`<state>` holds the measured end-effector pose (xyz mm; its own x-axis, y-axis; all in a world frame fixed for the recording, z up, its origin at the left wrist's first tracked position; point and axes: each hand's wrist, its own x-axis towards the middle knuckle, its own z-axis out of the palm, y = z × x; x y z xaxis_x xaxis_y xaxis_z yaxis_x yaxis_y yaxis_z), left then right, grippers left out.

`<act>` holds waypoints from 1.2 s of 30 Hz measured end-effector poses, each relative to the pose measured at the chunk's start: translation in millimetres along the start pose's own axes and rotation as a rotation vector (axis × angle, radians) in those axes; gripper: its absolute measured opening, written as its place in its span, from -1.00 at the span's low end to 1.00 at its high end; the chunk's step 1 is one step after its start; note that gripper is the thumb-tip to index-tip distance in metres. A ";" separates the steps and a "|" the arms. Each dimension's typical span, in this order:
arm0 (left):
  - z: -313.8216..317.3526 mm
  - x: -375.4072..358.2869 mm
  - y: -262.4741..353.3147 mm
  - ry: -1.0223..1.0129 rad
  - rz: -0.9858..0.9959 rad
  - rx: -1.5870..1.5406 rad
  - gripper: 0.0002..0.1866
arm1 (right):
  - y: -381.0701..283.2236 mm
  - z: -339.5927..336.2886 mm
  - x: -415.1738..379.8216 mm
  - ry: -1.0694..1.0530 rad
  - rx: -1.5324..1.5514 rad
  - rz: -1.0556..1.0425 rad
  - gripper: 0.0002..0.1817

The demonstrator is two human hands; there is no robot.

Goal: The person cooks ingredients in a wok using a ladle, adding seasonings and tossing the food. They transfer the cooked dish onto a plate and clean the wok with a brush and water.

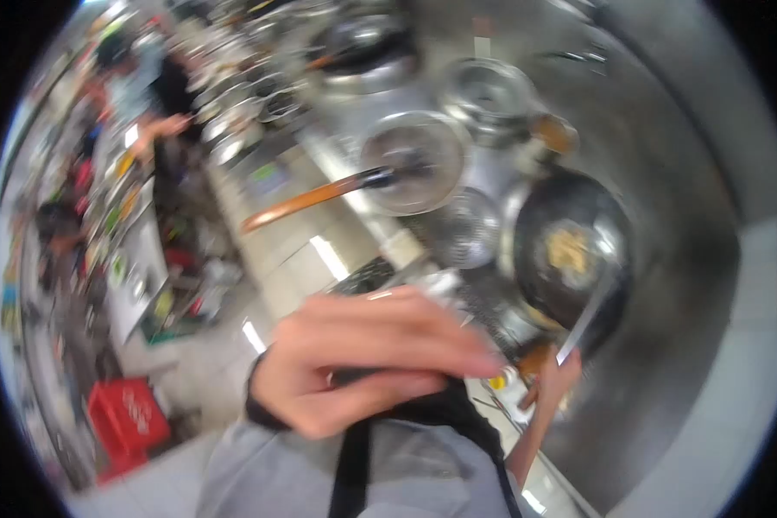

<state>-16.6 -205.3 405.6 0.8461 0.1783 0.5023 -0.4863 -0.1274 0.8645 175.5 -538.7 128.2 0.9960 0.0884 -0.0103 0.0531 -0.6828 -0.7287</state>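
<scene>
My left hand (367, 358) is blurred in front of the dark apron (423, 432), its fingers stretched to the right and holding nothing. At the lower right, my right hand (559, 375) is closed on the handle end of a long metal cooking utensil (589, 321). Its far end reaches over a black wok (540, 203), smeared by motion. A pale yellowish heap of food (570, 250) lies inside the wok. Close beside my right hand is a brown wooden handle (535, 357) at the wok's near side.
A pan with a wooden handle (311, 204) sits left of the wok, its handle jutting over the floor. Metal pots (485, 91) and a perforated strainer (466, 229) crowd the stove. Another person (138, 95) stands at the far left, above a red crate (129, 423).
</scene>
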 end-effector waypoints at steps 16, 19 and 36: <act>-335.5 -57.7 -36.5 0.307 -0.371 0.092 -0.77 | -309.8 363.2 376.3 -0.655 0.698 0.350 -0.82; -429.0 -83.8 -77.5 0.623 -0.535 0.209 -0.74 | -309.0 400.4 412.4 -0.784 0.844 0.514 -0.86; -817.0 -226.2 -438.7 1.341 -0.802 0.103 -0.81 | -433.5 350.7 63.0 -0.441 -0.137 -0.340 -0.86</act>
<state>-172.8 607.4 -70.1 0.0358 0.9278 -0.3713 0.0428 0.3698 0.9281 190.2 17.2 203.3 0.7988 0.5937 -0.0965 0.4036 -0.6480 -0.6459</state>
